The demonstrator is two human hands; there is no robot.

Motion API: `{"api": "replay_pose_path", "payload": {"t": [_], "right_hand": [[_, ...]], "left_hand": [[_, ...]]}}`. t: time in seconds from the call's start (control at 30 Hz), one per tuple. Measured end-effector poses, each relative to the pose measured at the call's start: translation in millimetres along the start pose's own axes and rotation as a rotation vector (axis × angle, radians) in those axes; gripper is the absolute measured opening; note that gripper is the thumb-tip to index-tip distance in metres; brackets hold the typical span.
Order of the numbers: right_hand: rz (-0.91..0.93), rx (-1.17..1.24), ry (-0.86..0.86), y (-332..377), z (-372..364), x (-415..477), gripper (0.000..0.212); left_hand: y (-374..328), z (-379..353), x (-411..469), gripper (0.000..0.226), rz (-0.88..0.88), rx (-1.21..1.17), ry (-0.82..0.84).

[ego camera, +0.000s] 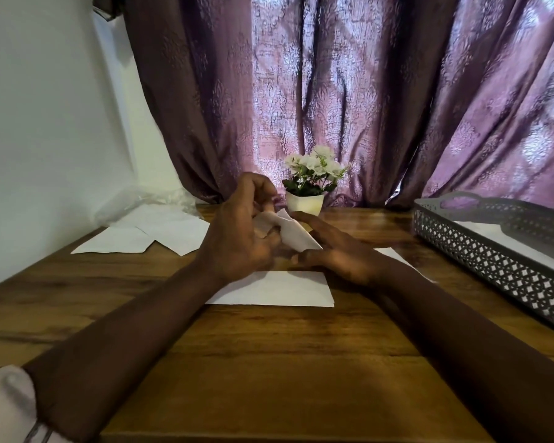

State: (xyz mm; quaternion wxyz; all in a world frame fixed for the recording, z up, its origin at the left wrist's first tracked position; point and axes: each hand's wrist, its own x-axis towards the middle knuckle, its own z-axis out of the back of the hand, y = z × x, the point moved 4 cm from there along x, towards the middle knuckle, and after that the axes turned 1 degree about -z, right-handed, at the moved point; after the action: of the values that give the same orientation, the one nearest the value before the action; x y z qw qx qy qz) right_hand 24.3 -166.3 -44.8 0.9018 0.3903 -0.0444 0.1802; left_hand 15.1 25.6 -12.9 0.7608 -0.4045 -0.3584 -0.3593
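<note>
A small folded white paper piece (pixel 293 233) is held above the wooden table (pixel 269 362), between both hands. My left hand (pixel 240 233) grips its left end with curled fingers and thumb. My right hand (pixel 336 254) holds its right lower edge, fingers stretched along the paper and thumb under it. Below the hands a flat white sheet (pixel 279 289) lies on the table, its far part hidden by the hands.
Several white sheets (pixel 147 235) lie at the back left, near crumpled clear plastic (pixel 147 199). A white pot of white flowers (pixel 306 201) stands behind the hands. A grey perforated tray (pixel 493 260) with paper inside sits at the right. Purple curtains hang behind.
</note>
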Motion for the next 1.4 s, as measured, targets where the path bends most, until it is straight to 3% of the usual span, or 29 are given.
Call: {"api": "replay_pose_path", "payload": {"t": [0.3, 0.63, 0.77, 0.9, 1.0, 1.1, 1.3, 1.4], "right_hand": [[-0.030, 0.018, -0.002, -0.8, 1.8, 1.3, 0.085], [-0.009, -0.174, 0.046, -0.4, -0.1, -1.8, 0.097], [0.028, -0.231, 0.063, 4.0, -1.1, -6.0, 0.101], [0.034, -0.241, 0.034, 1.6, 3.1, -5.0, 0.111], [0.050, -0.385, 0.011, -2.2, 9.1, -0.8, 0.121], [-0.011, -0.478, 0.062, -8.3, 12.3, -0.2, 0.125], [-0.008, -0.483, 0.056, -17.8, 11.6, 6.2, 0.118], [0.022, -0.438, 0.001, -16.4, 12.6, 5.0, 0.112]], "left_hand": [[32.6, -4.6, -4.7, 0.027, 0.210, -0.107, 0.274], [27.0, -20.9, -14.6, 0.038, 0.218, -0.034, 0.666], [13.6, -26.6, -24.0, 0.022, 0.206, 0.073, 0.755], [6.4, -27.7, -24.5, 0.079, 0.157, 0.290, 0.910], [14.5, -28.4, -25.6, 0.088, 0.148, 0.315, 0.944], [29.5, -31.1, -30.8, 0.098, 0.250, 0.267, 0.954], [24.0, -28.6, -25.0, 0.081, 0.210, 0.077, 0.862], [19.7, -18.9, -19.3, 0.051, 0.276, -0.152, 0.766]]}}
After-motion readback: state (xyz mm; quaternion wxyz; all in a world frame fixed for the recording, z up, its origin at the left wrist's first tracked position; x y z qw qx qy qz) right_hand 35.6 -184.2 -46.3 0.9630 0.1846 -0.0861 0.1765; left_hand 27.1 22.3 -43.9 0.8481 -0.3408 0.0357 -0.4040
